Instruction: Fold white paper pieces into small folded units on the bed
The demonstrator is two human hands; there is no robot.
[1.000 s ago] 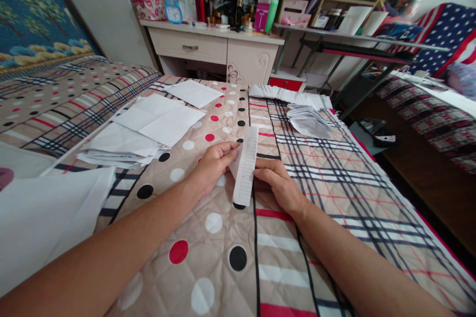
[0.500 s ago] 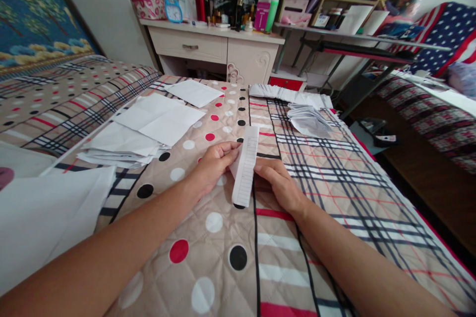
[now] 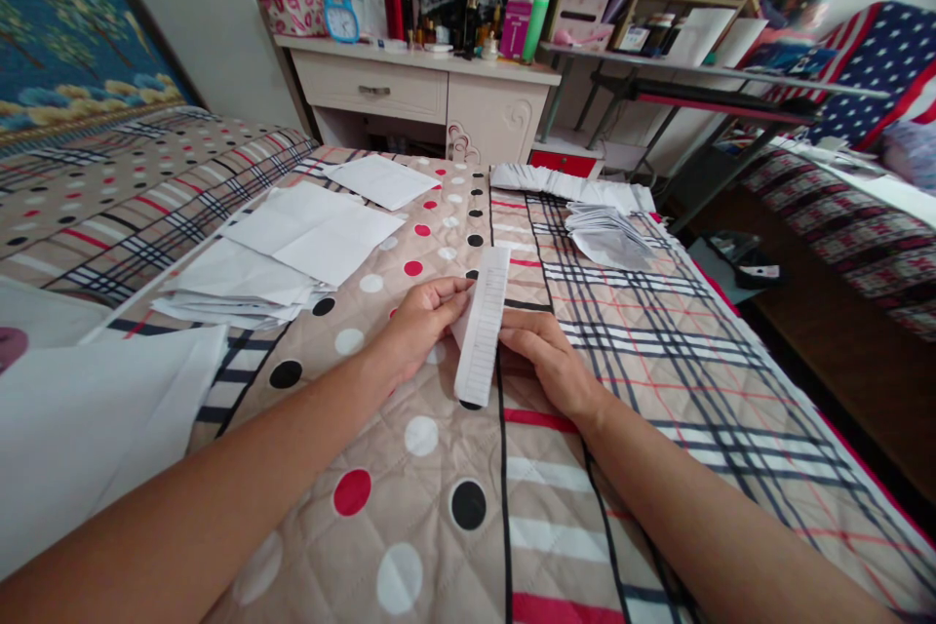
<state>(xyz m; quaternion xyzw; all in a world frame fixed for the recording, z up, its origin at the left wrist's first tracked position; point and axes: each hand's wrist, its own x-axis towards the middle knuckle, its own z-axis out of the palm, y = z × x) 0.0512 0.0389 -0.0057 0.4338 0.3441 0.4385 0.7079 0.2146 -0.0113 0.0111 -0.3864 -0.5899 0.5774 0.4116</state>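
Observation:
A folded sheet of white paper is held between my two hands, just over the bedspread. Its narrow upper face carries printed lines like a table. My left hand pinches the left edge, thumb and fingers pressed together. From the other side, my right hand grips the right edge with thumb and forefinger; its other fingers are curled and partly hidden. To the left lies a loose stack of white sheets, creased here and there.
Beyond my right hand are a pile of folded papers and a long row of folded papers. More white paper lies at near left. At the back stands a white dresser with bottles and a blue clock.

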